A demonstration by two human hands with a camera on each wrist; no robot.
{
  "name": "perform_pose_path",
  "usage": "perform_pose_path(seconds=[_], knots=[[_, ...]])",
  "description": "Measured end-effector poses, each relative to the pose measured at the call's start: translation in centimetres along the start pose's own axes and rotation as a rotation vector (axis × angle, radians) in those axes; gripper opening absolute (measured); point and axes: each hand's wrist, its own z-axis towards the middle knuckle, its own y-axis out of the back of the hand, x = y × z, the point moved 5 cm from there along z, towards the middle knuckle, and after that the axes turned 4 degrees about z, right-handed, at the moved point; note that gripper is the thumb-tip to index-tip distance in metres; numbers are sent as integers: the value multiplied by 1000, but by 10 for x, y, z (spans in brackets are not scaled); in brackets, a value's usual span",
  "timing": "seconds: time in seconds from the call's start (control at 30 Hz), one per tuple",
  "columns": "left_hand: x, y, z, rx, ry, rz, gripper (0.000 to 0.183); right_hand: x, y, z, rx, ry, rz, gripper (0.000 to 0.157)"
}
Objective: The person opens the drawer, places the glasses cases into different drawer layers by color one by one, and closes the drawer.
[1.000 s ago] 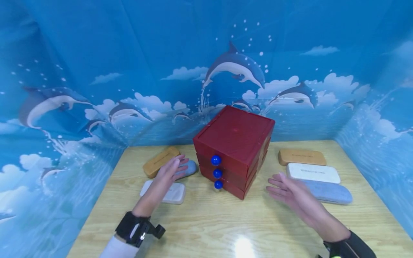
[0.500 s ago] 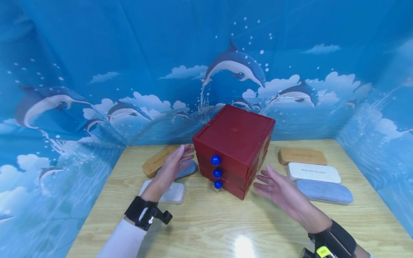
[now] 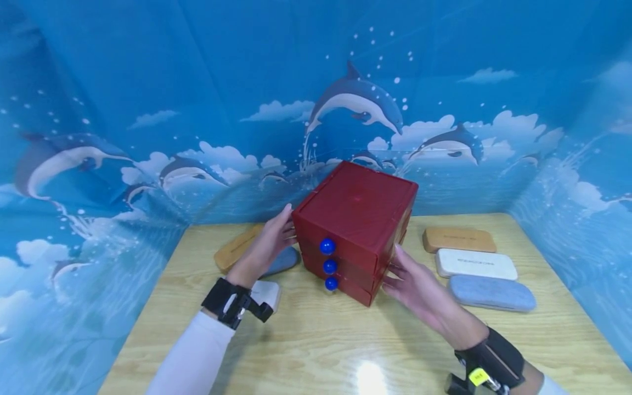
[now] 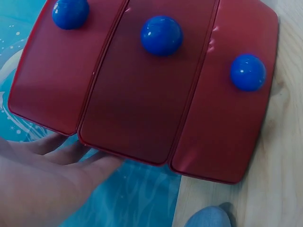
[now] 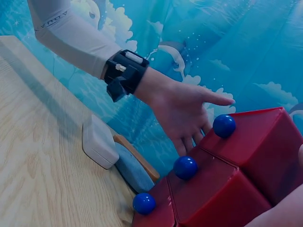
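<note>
L hand (image 3: 266, 241) & R hand (image 3: 423, 292), both w/ fingers loosely extended, flank red 3-drawer cabinet (image 3: 355, 203) nr bench (image 3: 306, 345) far edge, prob. to steady its sides, contact unclear.

I see the person's bare left hand (image 3: 267, 242) held edgewise, thumb uppermost and parted from loosely straight fingers, its palm turned toward the bare right hand (image 3: 417, 285). That one faces it from well apart, thumb also on top. Just behind the hands, black straps (image 3: 224, 300) circle both wrists; a white sleeve (image 3: 192, 359) covers the left forearm.
</note>
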Motion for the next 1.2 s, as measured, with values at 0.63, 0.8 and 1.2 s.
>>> perform_pose_path(seconds=[0.63,0.8,1.2], knots=[[-1,-9,16,24,51,-23,50,-5,-11,13,-52,61,-46,56],[-2,-16,17,50,66,14,50,-1,-6,14,-37,51,-55,56],[1,-23,17,107,98,-2,49,12,8,18,25,-27,-89,60]])
